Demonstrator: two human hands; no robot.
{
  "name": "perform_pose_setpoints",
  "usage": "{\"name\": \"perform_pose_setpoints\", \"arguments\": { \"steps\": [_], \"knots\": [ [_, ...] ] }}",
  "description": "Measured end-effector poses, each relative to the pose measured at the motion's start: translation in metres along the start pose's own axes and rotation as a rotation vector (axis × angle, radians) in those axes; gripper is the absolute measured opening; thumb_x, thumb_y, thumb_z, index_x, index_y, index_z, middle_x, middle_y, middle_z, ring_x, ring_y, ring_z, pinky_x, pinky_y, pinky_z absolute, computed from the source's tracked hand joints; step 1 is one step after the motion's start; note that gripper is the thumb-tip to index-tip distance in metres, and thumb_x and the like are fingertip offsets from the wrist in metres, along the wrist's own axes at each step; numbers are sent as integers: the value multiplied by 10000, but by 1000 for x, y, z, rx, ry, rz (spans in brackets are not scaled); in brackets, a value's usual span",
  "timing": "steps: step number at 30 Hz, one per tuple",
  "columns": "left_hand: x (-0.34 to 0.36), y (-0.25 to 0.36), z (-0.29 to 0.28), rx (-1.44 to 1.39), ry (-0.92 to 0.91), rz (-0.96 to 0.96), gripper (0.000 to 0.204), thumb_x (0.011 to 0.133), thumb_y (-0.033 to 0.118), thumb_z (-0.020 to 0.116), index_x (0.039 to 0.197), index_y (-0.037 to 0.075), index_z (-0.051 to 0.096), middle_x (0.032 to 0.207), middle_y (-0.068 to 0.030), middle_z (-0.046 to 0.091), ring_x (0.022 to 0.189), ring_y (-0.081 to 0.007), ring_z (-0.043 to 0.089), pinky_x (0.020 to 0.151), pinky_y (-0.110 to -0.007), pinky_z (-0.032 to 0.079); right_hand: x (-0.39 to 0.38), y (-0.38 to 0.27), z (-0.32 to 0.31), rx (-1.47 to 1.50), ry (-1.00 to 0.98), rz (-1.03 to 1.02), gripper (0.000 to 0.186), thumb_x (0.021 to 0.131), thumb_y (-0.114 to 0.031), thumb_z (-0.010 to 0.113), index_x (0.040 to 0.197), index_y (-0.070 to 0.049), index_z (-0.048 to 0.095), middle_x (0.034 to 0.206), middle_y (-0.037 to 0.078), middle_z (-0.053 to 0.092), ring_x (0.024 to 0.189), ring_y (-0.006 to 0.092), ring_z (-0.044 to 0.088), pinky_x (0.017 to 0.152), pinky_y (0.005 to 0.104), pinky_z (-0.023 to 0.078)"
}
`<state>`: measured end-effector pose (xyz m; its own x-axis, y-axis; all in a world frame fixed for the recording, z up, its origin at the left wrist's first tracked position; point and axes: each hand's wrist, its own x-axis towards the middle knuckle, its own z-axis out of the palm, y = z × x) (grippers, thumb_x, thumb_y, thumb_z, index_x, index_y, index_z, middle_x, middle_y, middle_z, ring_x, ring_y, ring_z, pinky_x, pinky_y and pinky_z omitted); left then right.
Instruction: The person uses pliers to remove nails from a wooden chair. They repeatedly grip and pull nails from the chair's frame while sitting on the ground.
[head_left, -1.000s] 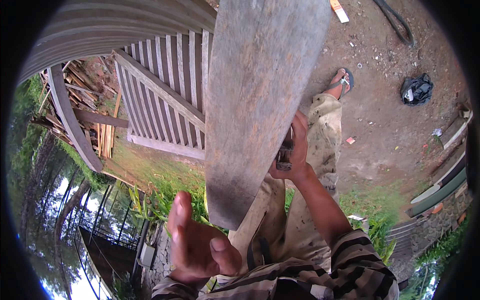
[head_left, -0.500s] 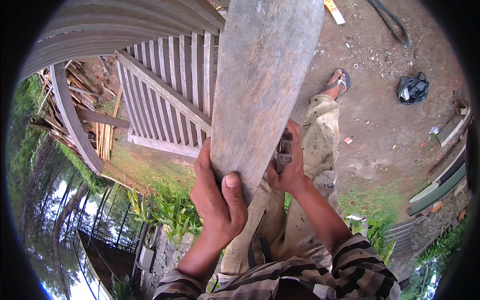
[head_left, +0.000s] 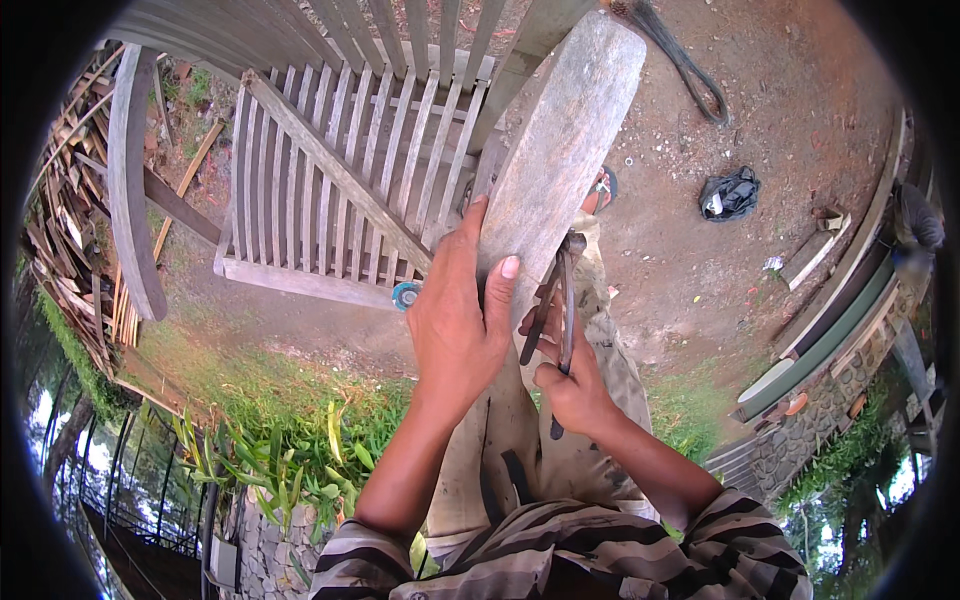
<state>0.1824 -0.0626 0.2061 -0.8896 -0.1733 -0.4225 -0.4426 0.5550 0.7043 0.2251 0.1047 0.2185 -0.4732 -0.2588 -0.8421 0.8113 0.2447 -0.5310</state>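
Observation:
A weathered grey wooden board [head_left: 565, 130] with a rounded far end slants away in front of me. My left hand [head_left: 455, 325] grips its near left edge, thumb on the top face and fingers along the side. Close by the board's right edge, my right hand [head_left: 580, 390] is closed round the dark handles of metal pincers [head_left: 567, 310]. The head of the pincers is up against the board's edge; whether the jaws bite on anything is hidden. Left of the board stands a grey slatted wooden bench [head_left: 340, 190] with a diagonal bar.
A small teal round thing [head_left: 405, 296] lies by the bench's near corner. Scrap wood [head_left: 75, 210] is piled at far left. On the dirt ground are a black plastic bag [head_left: 730, 193] and a dark looped strap [head_left: 690, 75]. Green plants [head_left: 300, 450] grow near left.
The board now looks smaller and its rounded far end has come into view. My right hand has shifted slightly lower, and the pincers' handles now show. The view has swung.

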Motion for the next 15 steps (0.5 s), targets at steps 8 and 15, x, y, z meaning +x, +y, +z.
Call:
{"name": "perform_pose_setpoints", "arguments": {
  "steps": [8, 15],
  "knots": [
    [-3, -1, -2, -53, 22, 20, 521, 1036, 281, 592, 1490, 50, 484, 1207, -203, 652, 1022, -434, 673, 805, -517, 546, -10, -120, -72, 280, -356, 726, 783, 779, -27, 551, 1543, -50, 382, 1189, 107, 626, 1158, 277, 638, 997, 416, 506],
    [-5, 6, 0, -35, 88, -10, 453, 1024, 207, 604, 1430, 15, 547, 1276, -221, 653, 1102, -411, 657, 922, -478, 520, -1, -150, -102, -268, -378, 453, 851, 782, 11, 550, 1596, -58, 313, 1365, 124, 582, 1282, 286, 560, 1065, 402, 465]
  ]
}}
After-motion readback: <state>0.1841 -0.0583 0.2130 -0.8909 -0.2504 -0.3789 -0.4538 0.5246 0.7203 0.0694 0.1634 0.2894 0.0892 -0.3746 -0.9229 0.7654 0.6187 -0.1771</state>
